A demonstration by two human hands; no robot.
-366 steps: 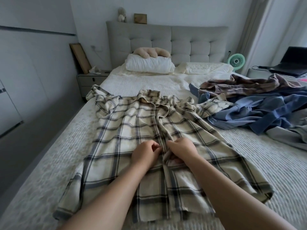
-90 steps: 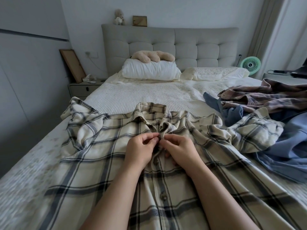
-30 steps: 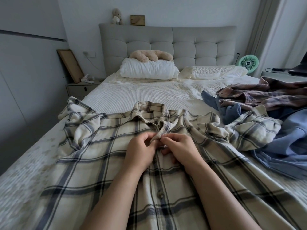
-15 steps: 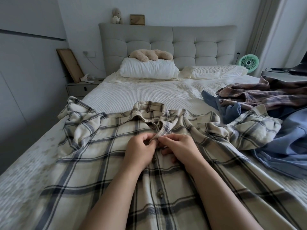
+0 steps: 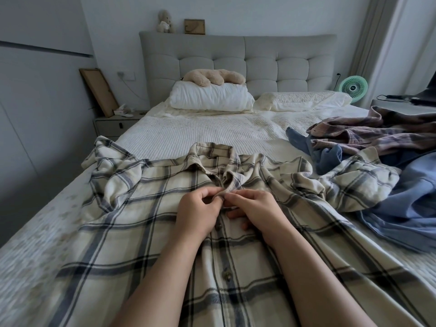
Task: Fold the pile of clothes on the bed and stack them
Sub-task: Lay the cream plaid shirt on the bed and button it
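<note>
Head view: a cream plaid shirt (image 5: 141, 232) lies front-up and spread on the near half of the bed (image 5: 212, 135), collar (image 5: 212, 152) toward the far headboard, hem running off the near edge of the picture. Its long axis runs near to far; one sleeve is bunched at far left, the other crumpled at right against the pile (image 5: 382, 161) of unfolded clothes, blue and plaid, on the bed's right side. The left hand (image 5: 197, 212) and right hand (image 5: 253, 208) meet at the placket just below the collar, each pinching a small fold of the shirt between thumb and fingertips, apparently working an upper button; lower buttons look fastened. The cloth appears light, soft and limp, likely to wrinkle and slide rather than hold a crease, so it would best be taken at the shoulders or side seams and smoothed flat before folding. No folded stack is in view, which suggests the task is at an early stage.
</note>
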